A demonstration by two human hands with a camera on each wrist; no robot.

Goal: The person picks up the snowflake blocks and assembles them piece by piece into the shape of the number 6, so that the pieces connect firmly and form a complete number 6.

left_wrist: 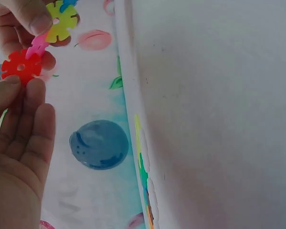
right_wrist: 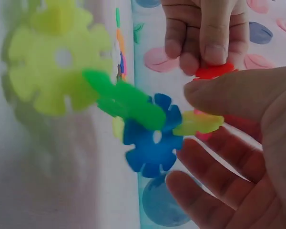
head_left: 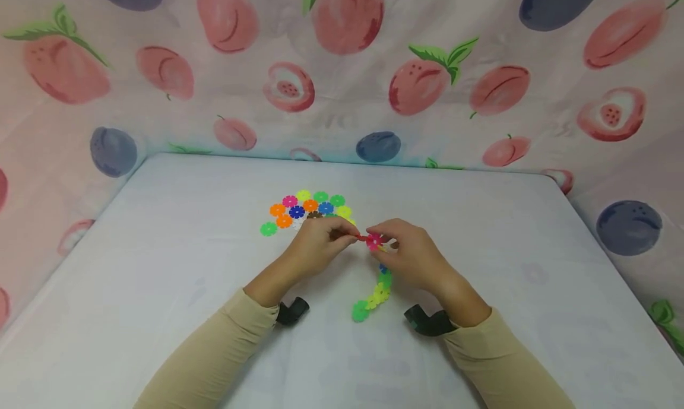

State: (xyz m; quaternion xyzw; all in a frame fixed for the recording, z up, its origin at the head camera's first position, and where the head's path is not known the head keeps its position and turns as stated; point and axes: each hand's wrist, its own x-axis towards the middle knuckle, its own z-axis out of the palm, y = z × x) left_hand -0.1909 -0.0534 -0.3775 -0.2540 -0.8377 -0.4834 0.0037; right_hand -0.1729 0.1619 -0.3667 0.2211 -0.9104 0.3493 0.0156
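Note:
My left hand [head_left: 312, 246] pinches a red notched flower-shaped disc [left_wrist: 13, 63] between thumb and fingers. Facing it, my right hand [head_left: 417, 251] grips the upper end of a chain of such discs, at a pink disc [head_left: 374, 241] and a yellow disc [left_wrist: 63, 21]. In the left wrist view the red disc's edge meets the pink one. Below the right hand the chain curves down through a blue disc [right_wrist: 145, 150], a green disc [right_wrist: 128, 102] and a large-looking yellow disc [right_wrist: 43, 62], ending in a green disc [head_left: 360, 311].
Loose flower discs [head_left: 297, 212] in several colours lie on the white table [head_left: 160, 266] beyond the left hand, partly hidden by it. Black wrist-worn pieces [head_left: 293, 311] show at both sleeves. A fruit-print cloth [head_left: 331, 112] rises behind the table.

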